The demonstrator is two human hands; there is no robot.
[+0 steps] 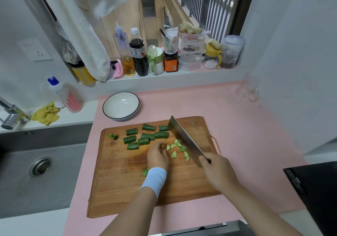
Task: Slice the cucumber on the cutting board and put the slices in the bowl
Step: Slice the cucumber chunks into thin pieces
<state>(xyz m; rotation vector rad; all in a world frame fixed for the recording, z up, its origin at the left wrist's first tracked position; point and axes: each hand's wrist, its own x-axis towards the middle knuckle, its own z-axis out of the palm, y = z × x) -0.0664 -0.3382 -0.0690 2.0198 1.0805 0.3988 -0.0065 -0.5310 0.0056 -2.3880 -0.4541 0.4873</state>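
Tabletop carries pink mat; on mat: wooden cutting board, white bowl just behind.

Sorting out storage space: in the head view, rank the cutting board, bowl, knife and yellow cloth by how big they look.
1. Cutting board, largest by far.
2. Bowl and knife: they look about alike, so unranked.
3. Yellow cloth, smallest.

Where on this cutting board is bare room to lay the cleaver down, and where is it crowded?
Bare: the near left corner of the cutting board and its far right corner beyond the cleaver. Crowded: cucumber chunks at the far left, slices between left hand and blade.
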